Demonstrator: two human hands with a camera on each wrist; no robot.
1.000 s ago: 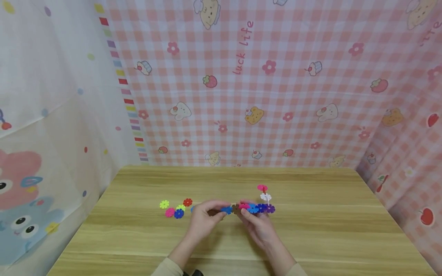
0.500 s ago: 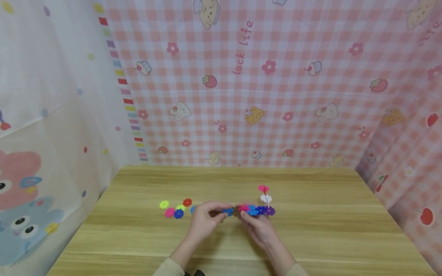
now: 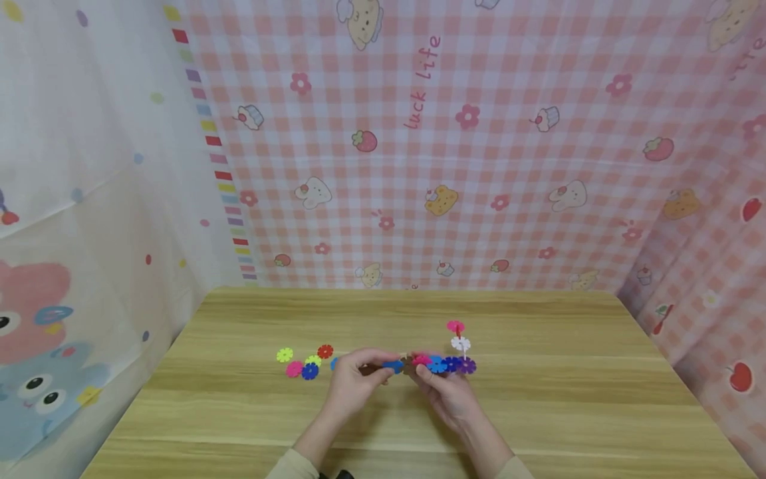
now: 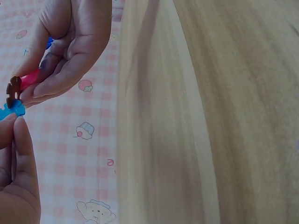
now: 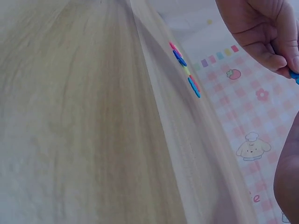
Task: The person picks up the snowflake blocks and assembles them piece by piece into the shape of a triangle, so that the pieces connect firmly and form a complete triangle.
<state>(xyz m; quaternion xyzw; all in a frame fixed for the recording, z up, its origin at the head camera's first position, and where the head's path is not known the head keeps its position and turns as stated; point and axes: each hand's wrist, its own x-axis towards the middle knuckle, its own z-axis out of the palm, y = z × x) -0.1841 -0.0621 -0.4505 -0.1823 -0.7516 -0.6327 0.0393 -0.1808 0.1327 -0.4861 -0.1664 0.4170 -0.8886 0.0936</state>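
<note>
Thumb and fingertips of a left hand (image 3: 352, 382) pinch a blue flower-shaped disc (image 3: 393, 366) touching a brown disc (image 3: 408, 364); immediately right of the brown disc, a right hand (image 3: 450, 394) pinches a pink disc (image 3: 421, 360). Farther right sits a linked purple disc (image 3: 467, 365); well left, loose discs (image 3: 310, 371) lie on a wooden table (image 3: 568, 386).

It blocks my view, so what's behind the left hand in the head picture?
A light blue piece peeks out past the left hand, and something brown shows through the finger gap; the rest is covered.
</note>
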